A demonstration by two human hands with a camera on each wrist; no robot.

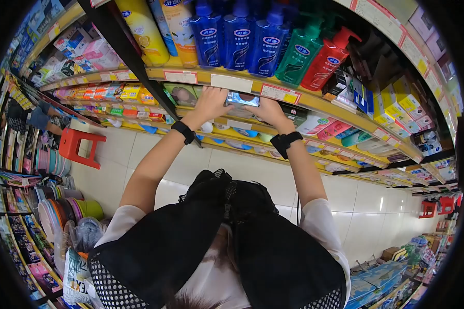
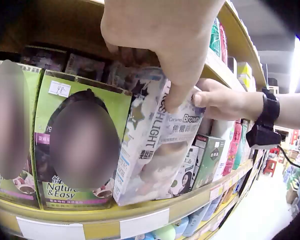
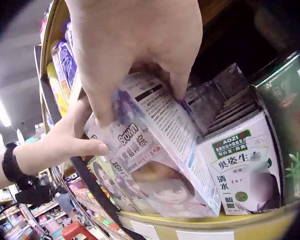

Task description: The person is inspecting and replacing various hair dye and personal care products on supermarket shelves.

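Note:
Both hands grip one hair dye box, pale with "Brown" lettering and a doll-like face printed on its front. It sits at the front of a middle shelf, angled and leaning among other boxes. My left hand reaches over its top from the left, thumb against the front in the left wrist view. From the other side, my right hand holds the upper part, its thumb on the front and its fingers on the printed side panel. Green "Natural & Easy" boxes stand left of it; a white AOZI box stands to the right.
Pump bottles in blue, green and red line the shelf above. The yellow shelf edge carries price tags. A red stool stands on the tiled floor to the left. Lower shelves hold more packages.

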